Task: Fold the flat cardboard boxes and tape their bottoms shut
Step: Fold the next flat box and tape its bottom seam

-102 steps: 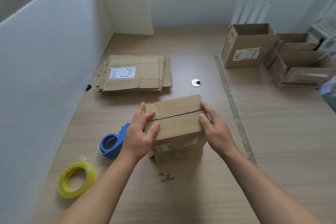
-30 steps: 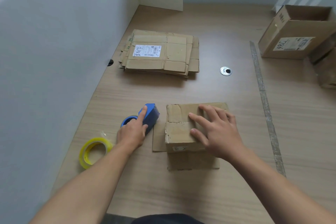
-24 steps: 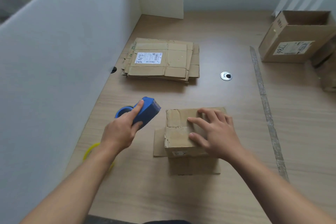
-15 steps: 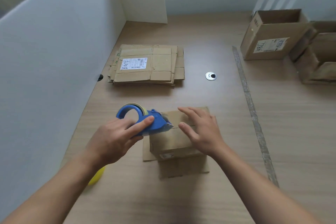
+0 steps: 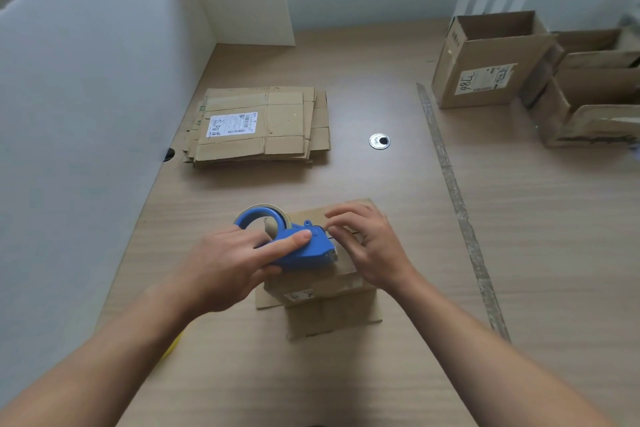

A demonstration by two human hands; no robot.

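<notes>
Gripping one blue tape dispenser (image 5: 308, 250), the left hand (image 5: 235, 263) holds it on top of one folded box (image 5: 322, 284), which stands near the middle of the surface (image 5: 381, 374) with two flaps lying flat at its base. The right hand (image 5: 374, 246) lies wide, fingers spread and lightly bent, fingertips on the box top just beside the dispenser's nose. One stack of flat boxes (image 5: 263, 128) lies beyond, to the left. Three open boxes (image 5: 485, 80) stand far right. One yellow roll (image 5: 172, 345) peeks from under the left arm
</notes>
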